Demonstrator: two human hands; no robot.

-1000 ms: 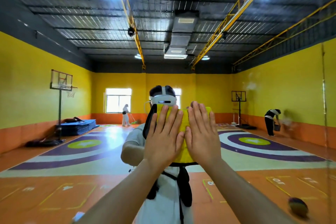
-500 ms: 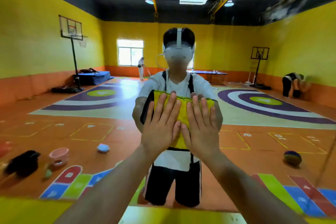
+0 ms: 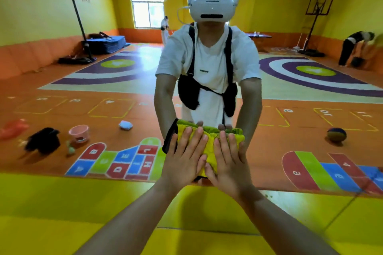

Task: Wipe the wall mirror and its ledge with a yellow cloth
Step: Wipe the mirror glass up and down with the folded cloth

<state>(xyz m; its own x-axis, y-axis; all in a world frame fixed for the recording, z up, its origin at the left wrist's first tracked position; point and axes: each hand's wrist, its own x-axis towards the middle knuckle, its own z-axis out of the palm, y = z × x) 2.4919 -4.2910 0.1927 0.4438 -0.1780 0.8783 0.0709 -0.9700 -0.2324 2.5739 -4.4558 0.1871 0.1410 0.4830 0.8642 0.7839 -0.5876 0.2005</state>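
— What is seen in the head view?
— A wall mirror (image 3: 62, 99) is seen above a yellow ledge (image 3: 62, 203). An orange floor (image 3: 269, 141) is reflected in it, with a pink bucket (image 3: 79, 133) at 9 o'clock and a ball (image 3: 336, 134) at 3 o'clock.
— Where is the yellow cloth (image 3: 210, 143) held?
— It is pressed against the glass at centre, just above the ledge. The left hand (image 3: 184, 163) and right hand (image 3: 230, 165) are laid flat on it, side by side, fingers straight. Its bunched 12 o'clock edge is left uncovered.
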